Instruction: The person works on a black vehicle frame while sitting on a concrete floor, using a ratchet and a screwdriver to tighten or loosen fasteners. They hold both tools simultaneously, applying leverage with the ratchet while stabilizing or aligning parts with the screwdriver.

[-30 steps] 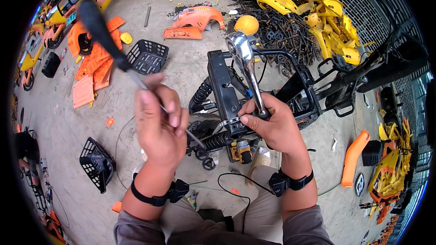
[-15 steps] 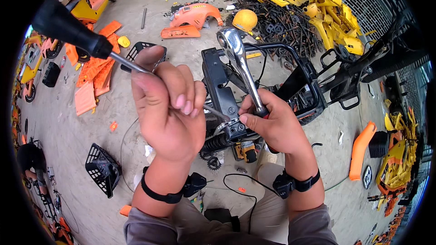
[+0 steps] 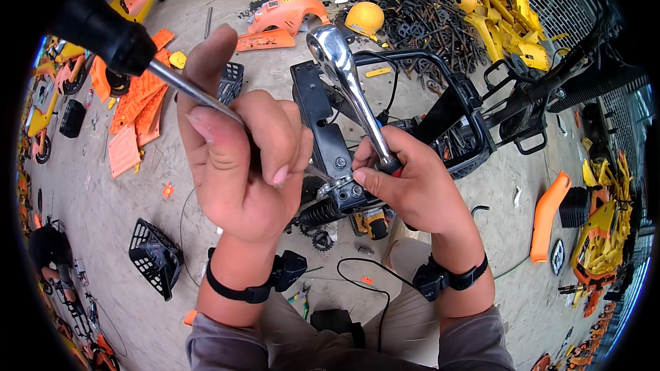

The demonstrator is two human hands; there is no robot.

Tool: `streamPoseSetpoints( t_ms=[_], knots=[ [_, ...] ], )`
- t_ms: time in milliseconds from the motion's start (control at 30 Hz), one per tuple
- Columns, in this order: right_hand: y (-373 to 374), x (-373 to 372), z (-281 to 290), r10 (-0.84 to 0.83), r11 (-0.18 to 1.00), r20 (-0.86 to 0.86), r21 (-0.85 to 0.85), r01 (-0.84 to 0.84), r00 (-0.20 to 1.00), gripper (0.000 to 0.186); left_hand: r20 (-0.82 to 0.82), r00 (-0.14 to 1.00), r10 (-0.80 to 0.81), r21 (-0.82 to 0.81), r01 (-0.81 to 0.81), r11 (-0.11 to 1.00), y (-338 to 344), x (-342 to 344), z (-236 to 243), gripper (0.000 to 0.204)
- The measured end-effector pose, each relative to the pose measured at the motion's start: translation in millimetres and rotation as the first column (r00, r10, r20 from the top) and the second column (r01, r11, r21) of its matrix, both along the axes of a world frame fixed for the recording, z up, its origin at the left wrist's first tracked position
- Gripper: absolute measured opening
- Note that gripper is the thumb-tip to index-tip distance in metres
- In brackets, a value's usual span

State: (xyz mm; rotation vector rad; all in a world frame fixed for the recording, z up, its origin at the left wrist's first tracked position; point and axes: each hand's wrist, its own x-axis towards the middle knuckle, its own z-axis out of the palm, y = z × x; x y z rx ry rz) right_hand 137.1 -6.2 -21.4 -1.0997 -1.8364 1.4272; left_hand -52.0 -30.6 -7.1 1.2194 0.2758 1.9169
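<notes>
My left hand [image 3: 240, 178] is closed around the shaft of a screwdriver [image 3: 130, 45], with its black handle up at the left. The shaft slants down to the right, toward a small metal link [image 3: 335, 184] at the end of a black metal frame [image 3: 317, 117]. My right hand [image 3: 416, 189] grips a chrome ratchet wrench [image 3: 354, 89] low on its handle, its head pointing up. The right thumb and forefinger come together beside that link, touching or nearly so; the screwdriver's tip is hard to make out there. Bolts [image 3: 340, 163] sit in the frame.
A yellow-and-black power tool [image 3: 371, 225] lies below the frame. A black basket [image 3: 155, 257] and orange panels [image 3: 137, 124] are on the floor at left. Dark metal parts [image 3: 426, 41] and yellow covers [image 3: 498, 10] are heaped at the far right. Pliers [image 3: 301, 297] lie near my legs.
The view has shifted slightly, so the frame and ratchet appear further left. My left hand has tilted the screwdriver, its handle now nearer and more upright. Both hands keep their tools.
</notes>
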Motion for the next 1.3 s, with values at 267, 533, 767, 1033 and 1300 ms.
streamPoseSetpoints(
  t_ms=[267,533,767,1033,1300],
  knots=[
    [0.4,1.5,-2.8,-0.011,1.000,0.003,-0.001,0.011,1.000,0.019,0.103,0.989,-0.109,0.074,0.102,0.992,10.3,0.4,-6.4,0.045],
    [-1.2,1.1,-2.6,-0.017,1.000,-0.019,-0.012,0.017,1.000,0.020,0.120,0.978,-0.172,0.101,0.160,0.982,13.0,1.2,-5.4,0.045],
    [-0.5,1.6,-3.7,-0.003,1.000,-0.019,0.006,0.003,1.000,0.020,-0.053,0.980,-0.191,0.109,0.196,0.974,14.9,-6.9,-4.2,0.037],
    [-1.3,0.5,-6.7,-0.021,0.999,-0.061,0.040,0.023,0.998,0.016,-0.069,0.981,-0.180,0.121,0.188,0.975,15.2,-5.2,-4.5,0.033],
    [-1.3,2.0,-3.9,-0.016,1.000,-0.002,0.012,0.016,1.000,0.019,-0.044,0.956,-0.290,0.044,0.292,0.955,15.8,-5.2,-5.0,0.030]
  ],
)
